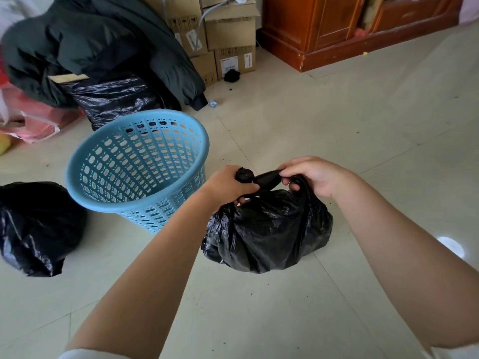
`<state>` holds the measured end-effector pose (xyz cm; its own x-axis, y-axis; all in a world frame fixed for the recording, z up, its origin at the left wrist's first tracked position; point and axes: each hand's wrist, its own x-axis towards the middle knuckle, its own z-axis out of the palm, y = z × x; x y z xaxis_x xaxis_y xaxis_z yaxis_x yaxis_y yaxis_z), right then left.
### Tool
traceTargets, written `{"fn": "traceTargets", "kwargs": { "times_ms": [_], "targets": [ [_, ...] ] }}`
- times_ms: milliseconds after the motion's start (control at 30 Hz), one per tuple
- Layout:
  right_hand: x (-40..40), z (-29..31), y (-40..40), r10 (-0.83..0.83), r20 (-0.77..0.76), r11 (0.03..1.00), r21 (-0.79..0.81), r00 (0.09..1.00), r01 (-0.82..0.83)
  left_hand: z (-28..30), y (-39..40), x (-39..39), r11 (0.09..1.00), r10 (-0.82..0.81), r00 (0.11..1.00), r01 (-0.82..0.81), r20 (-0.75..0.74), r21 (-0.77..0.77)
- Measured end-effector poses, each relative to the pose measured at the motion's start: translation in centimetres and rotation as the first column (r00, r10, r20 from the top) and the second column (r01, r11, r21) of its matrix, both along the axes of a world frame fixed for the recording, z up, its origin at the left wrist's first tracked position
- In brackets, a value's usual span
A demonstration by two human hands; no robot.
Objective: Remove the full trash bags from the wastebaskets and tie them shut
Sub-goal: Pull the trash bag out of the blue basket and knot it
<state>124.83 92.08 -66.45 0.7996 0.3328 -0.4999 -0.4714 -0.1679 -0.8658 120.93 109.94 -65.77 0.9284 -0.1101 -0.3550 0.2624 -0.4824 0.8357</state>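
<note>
1. Hands are meeting over a crumpled black plastic trash bag [269, 229] that is sitting on the pale tiled floor [337, 125], just to the right of a light blue perforated plastic wastebasket [137, 167] — the head view is the only one given.

2. Left hand [228, 186] is curling into a fist around one gathered corner of the bag's mouth, with a bunched black end poking out above the fist; the fist seems to be anchoring that end so the other can be worked against it.

3. Right hand [313, 176] is pinching a twisted black strand of the same bag between fingertips and thumb, its palm turned down, and the strand is running taut across to the left fist. Judging by this, a knot is being drawn tight or crossed over.

4. Bag's body is resting on the tiles rather than hanging, probably so its weight is not pulling on the ends while they are being tied.

5. Wastebasket is tilting with its open mouth toward the camera and is showing no liner inside, so this bag is most likely the one lifted out of it.

6. Further left, another black plastic bag [39, 229] is lying on the floor, well apart from the hands — whether it is tied shut I cannot tell.
</note>
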Motion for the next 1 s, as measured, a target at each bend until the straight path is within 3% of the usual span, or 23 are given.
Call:
{"fn": "traceTargets", "kwargs": {
  "times_ms": [133,233,367,500,700,833,933,1000],
  "targets": [
    [-0.1,0.2,-0.3,0.044,0.023,0.997,0.062,0.999,-0.046,-0.3,-0.1,0.2,0.971,0.223,0.966,-0.209,0.128,-0.116],
    [-0.2,0.4,0.0,0.097,0.004,0.989,0.115,0.995,-0.097,-0.7,0.1,0.5,0.927,0.373,0.888,-0.366,0.270,-0.078],
    [0.3,0.5,0.9,0.074,0.012,0.995,0.058,0.997,-0.075,-0.9,0.0,0.5,0.888,0.397,0.782,-0.460,0.481,0.014],
    [0.3,0.4,1.3,0.117,0.033,0.993,-0.008,0.993,-0.117,-1.2,-0.4,0.4,0.890,0.378,0.730,-0.456,0.570,-0.006],
    [0.5,0.0,1.1,0.063,0.032,0.997,-0.053,0.997,-0.062,-1.2,-0.5,0.3,0.844,0.534,0.721,-0.418,0.442,-0.337],
    [0.6,0.4,1.2,-0.026,-0.036,0.998,-0.052,0.999,0.024,-1.6,-0.6,0.2,0.777,0.518,0.788,-0.270,0.334,-0.568],
    [0.3,0.2,1.4,0.001,-0.092,1.000,-0.007,0.996,-0.001,-1.9,-0.6,0.1,0.758,0.465,0.843,-0.220,0.272,-0.614],
    [0.4,-0.1,1.3,-0.113,-0.093,0.991,0.068,0.989,0.119,-1.7,-0.4,0.0,0.755,0.442,0.865,-0.215,0.237,-0.620]
  ]
}}
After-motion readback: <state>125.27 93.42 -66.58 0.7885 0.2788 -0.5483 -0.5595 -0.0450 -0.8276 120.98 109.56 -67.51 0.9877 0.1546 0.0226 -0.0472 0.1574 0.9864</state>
